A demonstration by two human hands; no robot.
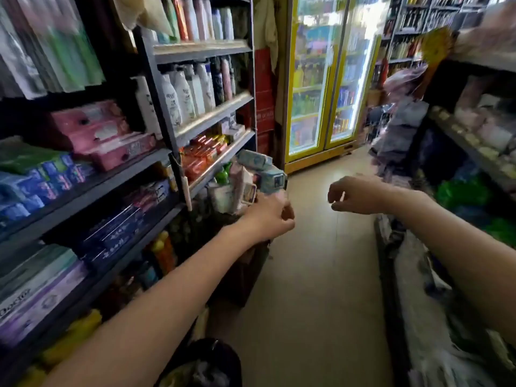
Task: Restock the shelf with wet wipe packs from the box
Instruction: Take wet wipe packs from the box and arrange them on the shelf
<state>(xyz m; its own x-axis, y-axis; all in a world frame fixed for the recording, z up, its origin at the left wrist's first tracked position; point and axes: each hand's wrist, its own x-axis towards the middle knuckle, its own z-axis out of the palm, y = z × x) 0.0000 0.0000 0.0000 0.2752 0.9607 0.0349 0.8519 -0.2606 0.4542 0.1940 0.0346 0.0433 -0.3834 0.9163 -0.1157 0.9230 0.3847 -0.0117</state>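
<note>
Right, a narrow shop aisle, tiled floor (321, 261) running down the middle to a yellow-framed drinks fridge (324, 79) glowing at the far end. Along the left stands the dark shelf unit (173, 129), loaded: white pump bottles (184, 96) up on the far tiers, pink packs (103, 135) and blue packs (42, 177) nearer, dark toothpaste boxes (117, 233) a tier lower. Off to the right, a second rack (474, 152), blurred, with green bags low down.

Now the action. At the far end of the left unit sits a cluster of wet wipe packs (251, 177), pale blue and pink, piled upright and leaning, apparently in a box, though its walls are hidden in shadow behind the arm. Left hand (268, 219) is right up against the near side of that pile, fingers curled; whether it actually grips a pack, I cannot tell, the frame is smeared there. Right hand (354, 195) hangs over the floor, well apart from the packs, fingers loosely curled, holding nothing.
</note>
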